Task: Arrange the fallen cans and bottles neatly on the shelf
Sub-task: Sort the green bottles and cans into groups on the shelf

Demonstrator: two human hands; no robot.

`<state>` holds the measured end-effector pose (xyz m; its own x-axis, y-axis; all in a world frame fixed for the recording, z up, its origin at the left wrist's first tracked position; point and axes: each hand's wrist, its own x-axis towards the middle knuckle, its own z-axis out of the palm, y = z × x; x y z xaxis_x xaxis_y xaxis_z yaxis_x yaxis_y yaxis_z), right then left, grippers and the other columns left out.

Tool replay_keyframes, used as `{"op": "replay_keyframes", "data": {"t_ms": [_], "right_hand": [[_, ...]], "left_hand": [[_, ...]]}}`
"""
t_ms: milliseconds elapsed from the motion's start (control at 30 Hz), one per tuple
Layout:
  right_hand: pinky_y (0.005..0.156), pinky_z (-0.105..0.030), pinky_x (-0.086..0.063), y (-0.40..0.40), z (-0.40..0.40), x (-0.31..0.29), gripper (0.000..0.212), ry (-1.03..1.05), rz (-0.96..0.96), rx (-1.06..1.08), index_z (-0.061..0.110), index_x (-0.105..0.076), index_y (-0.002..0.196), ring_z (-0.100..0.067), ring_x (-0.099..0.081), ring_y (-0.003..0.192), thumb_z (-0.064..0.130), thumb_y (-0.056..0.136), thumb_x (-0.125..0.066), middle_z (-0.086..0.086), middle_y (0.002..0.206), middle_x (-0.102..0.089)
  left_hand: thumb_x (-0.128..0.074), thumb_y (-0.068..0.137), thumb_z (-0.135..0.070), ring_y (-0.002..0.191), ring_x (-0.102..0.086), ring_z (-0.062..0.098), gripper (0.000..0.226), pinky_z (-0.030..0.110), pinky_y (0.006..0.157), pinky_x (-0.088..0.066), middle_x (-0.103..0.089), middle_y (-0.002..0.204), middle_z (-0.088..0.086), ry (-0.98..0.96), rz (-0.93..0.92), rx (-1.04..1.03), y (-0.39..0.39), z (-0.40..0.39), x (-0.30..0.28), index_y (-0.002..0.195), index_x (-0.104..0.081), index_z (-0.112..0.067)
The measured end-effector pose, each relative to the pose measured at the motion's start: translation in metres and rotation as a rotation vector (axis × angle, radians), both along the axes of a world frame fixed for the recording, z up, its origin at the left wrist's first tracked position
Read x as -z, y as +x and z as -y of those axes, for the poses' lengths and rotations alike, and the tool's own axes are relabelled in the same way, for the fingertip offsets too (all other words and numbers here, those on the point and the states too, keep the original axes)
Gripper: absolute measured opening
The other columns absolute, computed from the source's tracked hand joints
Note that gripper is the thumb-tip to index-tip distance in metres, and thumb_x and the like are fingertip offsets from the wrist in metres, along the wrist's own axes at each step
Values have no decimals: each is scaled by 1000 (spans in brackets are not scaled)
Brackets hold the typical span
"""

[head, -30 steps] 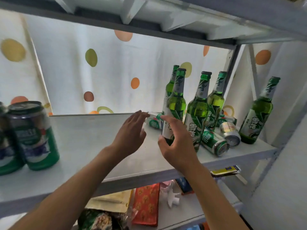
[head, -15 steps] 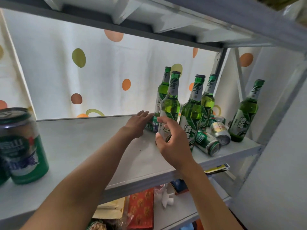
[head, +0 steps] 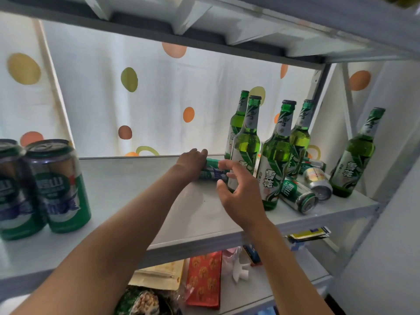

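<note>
Lower shelf (head: 261, 292) nearest the camera: red patterned packet (head: 204, 280), a yellowish pouch (head: 159, 272), a bag of snacks (head: 141, 301), a white plastic piece (head: 238, 269)

Main shelf (head: 136, 201), front left: two green cans (head: 52, 185) upright, touching each other, well apart from the rest

Right hand (head: 241, 196) hovers just in front of the front-left bottle (head: 246, 151), fingers spread and loosely bent, gripping nothing; thumb and index sit just beside the bottle's label, contact can't be told

Left hand (head: 193, 164) reaches further back, palm down over a fallen can (head: 214, 172) lying on its side just left of the bottles. Fingers drape over the can's left end; whether they actually curl round it can't be told from this angle

Bottles: four green ones upright in a tight cluster – two in front, two behind (head: 300, 137). Fifth bottle (head: 356, 155) stands alone at the right end near the shelf post

Between cluster and fifth bottle: two cans on their sides, a green one (head: 297, 196) touching the front-right bottle's (head: 276, 155) base, a silver one (head: 318, 180) just behind it. Another green can (head: 312, 164) lies further back, partly hidden

Behind everything: white curtain with coloured dots (head: 136, 98)
</note>
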<state>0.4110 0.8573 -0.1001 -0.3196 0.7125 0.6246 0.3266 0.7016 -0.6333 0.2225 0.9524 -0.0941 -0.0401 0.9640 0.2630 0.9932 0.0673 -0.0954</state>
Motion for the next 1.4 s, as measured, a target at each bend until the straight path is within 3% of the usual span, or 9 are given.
{"op": "replay_keyframes", "data": {"t_ms": [100,300,533,767,933,1033,1167,1300,1400], "right_hand": [[91,-17,-44,-10,5,3,38,-17,7,-18,24,-59,124,2,-54,105,12,88,-62,9,118,-62],[99,-29,-47,-24,12,11,36,-11,40,-25,21,-61,121,-4,-55,107,12,87,-61,9,115,-62],[96,-31,-49,-25,18,17,33,-59,61,-21,19,-62,120,-5,-54,103,9,88,-63,13,111,-58],[99,-32,-49,-38,23,15,43,-52,-28,-1,18,-58,125,-10,-55,107,6,84,-67,6,115,-61],[97,-19,-43,-47,34,11,59,-128,-25,-96,23,-50,132,-4,-50,110,7,80,-72,13,122,-55],[91,-13,-42,-54,37,7,66,-181,-21,-201,25,-46,135,-4,-53,112,10,78,-75,12,128,-56],[92,-18,-45,-59,42,-5,78,-251,-104,-301,25,-41,143,-7,-52,121,20,76,-82,9,135,-52],[89,-21,-49,-67,55,-27,77,-303,-170,-452,29,-47,137,-5,-55,119,30,71,-86,10,132,-58],[83,-20,-53,-73,64,-40,65,-312,-219,-514,26,-54,130,-3,-62,109,18,73,-85,11,120,-66]], "left_hand": [[-65,77,-4,91,-59,29,44,33,64,-40,-59,103,11,-33,32,-77,-10,23,-6,112,-39,-10],[-66,75,-3,96,-59,31,38,32,67,-43,-60,103,12,0,200,-184,-25,68,-11,107,-46,-10],[-82,62,-11,92,-57,26,51,28,66,-40,-61,103,6,25,317,-181,-34,116,-15,104,-54,-14],[-82,58,-13,92,-57,25,55,30,64,-40,-62,102,5,107,217,-120,-30,155,-52,106,-56,-13],[-87,54,-25,85,-55,18,60,30,73,-48,-62,100,0,152,224,-59,-25,177,-88,107,-60,-14],[-89,51,-31,88,-59,20,70,34,69,-55,-61,99,1,207,379,-17,-25,189,-111,110,-54,-14],[-91,46,-39,90,-58,15,82,31,71,-52,-58,100,-5,257,608,24,-31,207,-143,114,-49,-22],[-92,50,-37,91,-64,14,75,33,76,-54,-66,102,-2,291,871,62,-38,227,-159,113,-53,-28],[-91,54,-36,91,-67,13,64,31,78,-52,-71,98,-3,323,955,93,-41,236,-159,109,-58,-30]]}}
